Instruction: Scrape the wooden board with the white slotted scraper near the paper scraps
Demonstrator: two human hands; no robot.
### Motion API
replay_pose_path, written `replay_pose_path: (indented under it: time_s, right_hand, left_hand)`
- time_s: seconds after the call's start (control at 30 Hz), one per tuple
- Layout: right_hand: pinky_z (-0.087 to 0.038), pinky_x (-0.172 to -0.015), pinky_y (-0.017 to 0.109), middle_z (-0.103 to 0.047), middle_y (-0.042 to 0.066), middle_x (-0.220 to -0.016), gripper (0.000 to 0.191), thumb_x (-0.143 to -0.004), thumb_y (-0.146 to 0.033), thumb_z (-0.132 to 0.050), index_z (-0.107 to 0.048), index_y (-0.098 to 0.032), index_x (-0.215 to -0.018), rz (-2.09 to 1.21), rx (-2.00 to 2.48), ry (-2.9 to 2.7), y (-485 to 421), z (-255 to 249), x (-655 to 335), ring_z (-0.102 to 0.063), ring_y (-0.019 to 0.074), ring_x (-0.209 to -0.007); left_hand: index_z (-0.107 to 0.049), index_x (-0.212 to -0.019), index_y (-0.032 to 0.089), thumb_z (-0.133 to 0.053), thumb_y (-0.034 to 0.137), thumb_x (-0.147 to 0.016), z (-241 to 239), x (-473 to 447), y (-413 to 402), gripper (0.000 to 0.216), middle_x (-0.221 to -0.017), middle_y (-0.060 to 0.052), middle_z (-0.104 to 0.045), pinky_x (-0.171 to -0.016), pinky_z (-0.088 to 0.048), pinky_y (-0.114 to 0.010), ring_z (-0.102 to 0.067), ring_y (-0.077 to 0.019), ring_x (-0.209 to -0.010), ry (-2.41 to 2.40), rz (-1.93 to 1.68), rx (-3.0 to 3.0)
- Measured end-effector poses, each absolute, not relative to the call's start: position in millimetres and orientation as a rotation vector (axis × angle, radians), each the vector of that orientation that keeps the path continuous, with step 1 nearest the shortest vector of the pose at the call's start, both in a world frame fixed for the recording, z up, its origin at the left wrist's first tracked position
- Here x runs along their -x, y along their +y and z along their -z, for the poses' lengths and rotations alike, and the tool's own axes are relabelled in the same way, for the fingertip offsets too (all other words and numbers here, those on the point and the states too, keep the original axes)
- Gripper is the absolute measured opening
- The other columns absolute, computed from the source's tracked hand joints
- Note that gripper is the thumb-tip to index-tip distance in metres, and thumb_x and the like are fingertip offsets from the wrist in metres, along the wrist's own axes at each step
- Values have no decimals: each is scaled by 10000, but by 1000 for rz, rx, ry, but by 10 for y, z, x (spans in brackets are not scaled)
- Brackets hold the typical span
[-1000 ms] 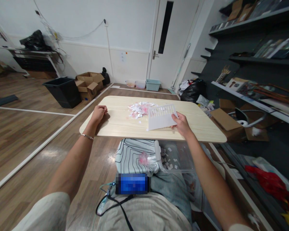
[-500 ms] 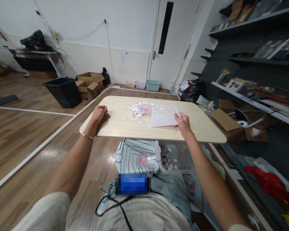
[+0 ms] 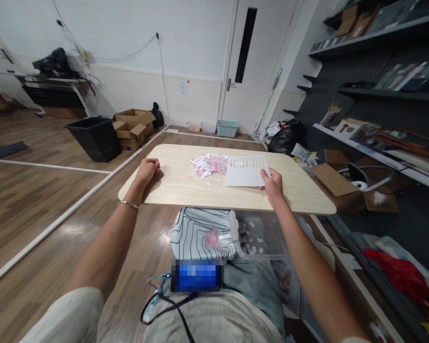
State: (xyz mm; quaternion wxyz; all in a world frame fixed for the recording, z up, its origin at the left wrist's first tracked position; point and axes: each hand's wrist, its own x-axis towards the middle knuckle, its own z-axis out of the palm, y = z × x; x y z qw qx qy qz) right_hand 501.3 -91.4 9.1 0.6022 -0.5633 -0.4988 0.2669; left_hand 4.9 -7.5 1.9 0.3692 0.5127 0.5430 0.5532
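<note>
A white sheet (image 3: pixel 245 174) with a row of cut-out slots along its far edge lies flat on the light wooden table (image 3: pixel 186 190). My right hand (image 3: pixel 272 185) pinches the sheet's near right corner. Just left of the sheet is a pile of white and pink paper scraps (image 3: pixel 208 165). My left hand (image 3: pixel 147 170) rests in a fist on the table's left edge, with nothing visible in it. A thin bracelet sits on that wrist.
Under the table a clear plastic bin (image 3: pixel 262 236) holds paper bits, beside a striped cloth (image 3: pixel 200 233). Cardboard boxes (image 3: pixel 132 126) and a black bin (image 3: pixel 95 136) stand at the far left. Dark shelves (image 3: pixel 379 95) and floor clutter line the right.
My right hand has lowered the slotted sheet from a raised tilt to flat on the table and shifted it slightly right. The left fist has stayed put.
</note>
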Motion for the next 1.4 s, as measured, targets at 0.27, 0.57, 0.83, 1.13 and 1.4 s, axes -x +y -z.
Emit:
replay_pose_path:
  time_s: [0.27, 0.57, 0.83, 1.13, 1.4]
  right_hand:
    - [-451, -444, 292, -691, 30, -749, 522, -746, -723, -860, -700, -244, -876, -614, 1338, -1165, -915, -99, -5021, -560, 188, -639]
    - [-379, -428, 285, -609, -9, -685, 505, -713, -707, -885, -684, -257, -825, -702, 1275, -1169, -930, -121, -5003, -487, 169, -591]
    - [-383, -477, 301, -611, 6, -675, 489, -696, -688, -912, -694, -258, -779, -779, 1265, -1247, -963, -130, -4982, -490, 184, -625]
    - [-426, -608, 332, -623, 8, -746, 519, -715, -749, -849, -667, -277, -827, -641, 1272, -1220, -944, -153, -4982, -501, 209, -710]
    - [-404, -563, 312, -591, 1, -740, 527, -778, -770, -812, -630, -278, -828, -522, 1318, -1188, -908, -90, -5043, -484, 194, -698]
  left_hand:
    - [-441, -530, 268, -537, 305, -426, 35, -19, -40, 146, -538, 3, -389, -509, -171, -262, -306, -115, -495, 1387, -1428, -1323]
    - [-463, -507, 263, -532, 310, -414, 17, -11, -40, 125, -537, -4, -408, -510, -174, -270, -315, -116, -499, 1414, -1412, -1344]
    - [-457, -528, 267, -543, 307, -440, 9, -29, -66, 130, -548, 6, -406, -494, -178, -264, -319, -107, -479, 1416, -1420, -1323]
    - [-449, -541, 274, -544, 308, -412, -9, -37, -82, 163, -533, -4, -406, -489, -173, -261, -314, -113, -482, 1403, -1428, -1328]
    - [-428, -546, 280, -559, 296, -426, -37, -63, -107, 178, -534, 6, -384, -484, -187, -261, -320, -113, -472, 1403, -1419, -1296]
